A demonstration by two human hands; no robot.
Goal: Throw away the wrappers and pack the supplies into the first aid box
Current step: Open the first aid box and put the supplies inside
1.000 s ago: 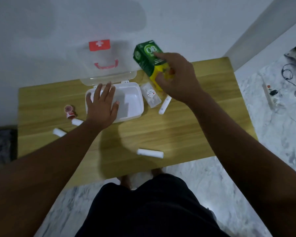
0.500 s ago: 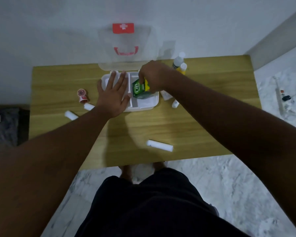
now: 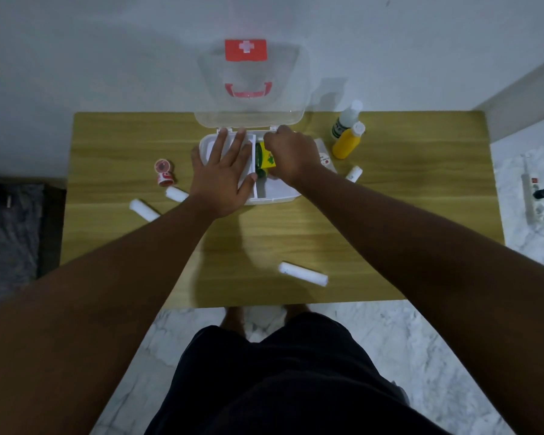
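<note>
The white first aid box (image 3: pixel 278 196) stands open at the back middle of the wooden table, its clear lid (image 3: pixel 252 89) with a red cross leaning on the wall. My left hand (image 3: pixel 222 174) lies flat, fingers spread, over the box's left compartment. My right hand (image 3: pixel 291 153) grips a green and yellow carton (image 3: pixel 266 158) that sits low inside the right compartment. White gauze rolls lie loose: one (image 3: pixel 303 274) near the front edge, two (image 3: pixel 143 209) (image 3: pixel 176 193) left of the box, one (image 3: pixel 354 173) to the right. A small red tape roll (image 3: pixel 164 172) stands on the left.
A yellow bottle (image 3: pixel 347 141) and a clear bottle (image 3: pixel 346 119) stand at the back right of the table (image 3: pixel 405 215). A flat packet (image 3: pixel 325 153) lies partly under my right wrist. A power strip (image 3: pixel 533 196) lies on the marble floor to the right.
My right hand brought the green carton down from the air into the box's right compartment and pushed it lower. The left hand stayed on the box.
</note>
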